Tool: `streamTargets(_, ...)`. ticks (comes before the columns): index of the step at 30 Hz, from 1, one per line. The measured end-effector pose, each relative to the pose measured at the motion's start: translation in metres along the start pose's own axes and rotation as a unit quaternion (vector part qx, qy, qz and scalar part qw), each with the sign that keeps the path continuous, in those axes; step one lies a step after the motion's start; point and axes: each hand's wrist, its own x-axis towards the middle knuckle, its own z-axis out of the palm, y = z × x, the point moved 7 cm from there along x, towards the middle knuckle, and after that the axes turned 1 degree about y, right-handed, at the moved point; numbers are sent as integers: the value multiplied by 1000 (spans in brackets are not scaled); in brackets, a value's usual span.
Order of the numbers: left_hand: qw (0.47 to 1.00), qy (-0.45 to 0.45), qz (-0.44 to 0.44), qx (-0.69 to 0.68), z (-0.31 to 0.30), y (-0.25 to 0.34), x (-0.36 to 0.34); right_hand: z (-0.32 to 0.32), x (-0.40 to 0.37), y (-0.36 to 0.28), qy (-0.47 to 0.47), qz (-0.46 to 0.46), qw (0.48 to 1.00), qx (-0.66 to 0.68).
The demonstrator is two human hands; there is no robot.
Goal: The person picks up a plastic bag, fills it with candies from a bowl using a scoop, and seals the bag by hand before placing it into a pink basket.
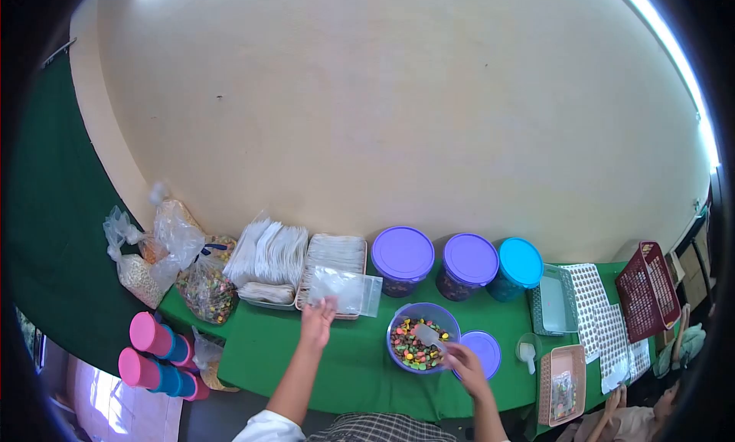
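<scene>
My left hand (pixel 318 319) is at the near edge of a clear plastic bag (pixel 341 290), which lies over a basket of stacked white packets (pixel 335 250). Its fingers are apart, and whether they touch the bag is unclear. My right hand (pixel 464 365) is closed on a translucent scoop (pixel 429 335), whose head is over colourful candies (pixel 412 350) in an open purple tub (pixel 453 319). Beside that tub lies a round purple lid (pixel 482 352), partly behind my right hand.
Lidded tubs (pixel 403 253) stand along the wall. Bags of snacks (pixel 207 289) are at the left, above pink-lidded containers (pixel 142 371). To the right are a teal basket (pixel 554 300), a peach basket (pixel 563 358), sticker sheets (pixel 589 296), a maroon basket (pixel 645 289) and other people (pixel 651 419).
</scene>
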Motion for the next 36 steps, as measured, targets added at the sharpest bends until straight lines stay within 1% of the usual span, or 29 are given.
streamTargets(1, 1000, -2, -3, 0, 2, -8, -10, 33, 21, -5, -19, -9, 1000, 5)
streamTargets(2, 1000, -10, -15, -13, 5, -19, -19, 58, 43, 3, -10, -49, 999, -17)
streamTargets(3, 999, -17, -26, -26, 7, -29, -29, 76, 62, 11, -1, -89, 995, -38)
streamTargets(4, 999, -19, -26, -27, 9, -36, -38, 86, 77, 11, -1, -91, 995, -39)
streamTargets(6, 999, -5, -40, -7, 6, -45, -54, 100, 102, 28, 19, 40, 993, 112)
streamTargets(7, 999, -5, -38, -7, 4, -46, -60, 101, 110, 33, 17, 39, 993, 112)
streamTargets(9, 997, -14, -4, 70, -1, -44, -71, 100, 115, 36, 24, 44, 995, 92)
streamTargets(10, 988, -12, 30, 151, -4, -39, -74, 101, 113, 33, 33, 60, 993, 92)
streamTargets(13, 979, -31, 15, 203, -25, -40, -74, 98, 114, 40, 25, 60, 995, 71)
streamTargets(14, 979, -30, 14, 203, -35, -39, -72, 91, 116, 41, 36, 59, 995, 71)
streamTargets(16, 964, -41, -39, 260, -48, -44, -68, 93, 113, 41, 34, 61, 996, 62)
streamTargets(17, 964, -40, -40, 261, -53, -44, -67, 96, 111, 42, 32, 62, 996, 55)
streamTargets(18, 944, -1, -24, 330, -54, -34, -69, 98, 108, 38, 39, 39, 998, 41)
streamTargets(19, 917, 39, -7, 397, -54, -24, -71, 97, 107, 38, 38, 40, 998, 42)
streamTargets(20, 916, 40, -8, 399, -49, -19, -75, 98, 107, 36, 26, 36, 998, 36)
streamTargets(21, 820, -13, 161, 550, -9, 10, -91, 100, 106, 33, 15, 32, 999, 30)
streamTargets(22, 671, -65, 318, 666, 31, 26, -110, 103, 104, 32, 13, 34, 999, 31)
streamTargets(23, 671, -63, 316, 668, 44, 28, -112, 111, 100, 27, -15, 27, 999, -22)
streamTargets(24, 630, -158, 332, 685, 66, 19, -120, 119, 94, 25, -42, 21, 996, -76)
streamTargets(25, 581, -251, 346, 692, 83, 7, -127, 125, 92, 26, -45, 24, 996, -77)
streamTargets(26, 583, -248, 344, 693, 84, 3, -124, 134, 88, 26, -63, 18, 995, -81)
streamTargets(27, 567, -290, 334, 695, 87, -6, -121, 141, 85, 23, -80, 10, 993, -85)
streamTargets(28, 548, -333, 326, 695, 88, -14, -121, 144, 82, 22, -92, 34, 991, -89)
streamTargets(29, 548, -334, 326, 694, 86, -15, -121, 143, 79, 17, -91, 33, 991, -89)
streamTargets(31, 577, -354, 312, 667, 86, -12, -123, 142, 73, 16, -109, 54, 991, -58)
streamTargets(32, 576, -358, 310, 667, 83, -12, -123, 137, 74, 22, -106, 56, 991, -56)
streamTargets(34, 614, -352, 292, 644, 78, -10, -119, 133, 76, 38, -123, 86, 989, -16)
streamTargets(35, 613, -354, 291, 643, 77, -12, -118, 131, 77, 45, -121, 86, 989, -15)
streamTargets(36, 625, -352, 287, 635, 78, -12, -117, 132, 75, 41, -102, 71, 992, -29)
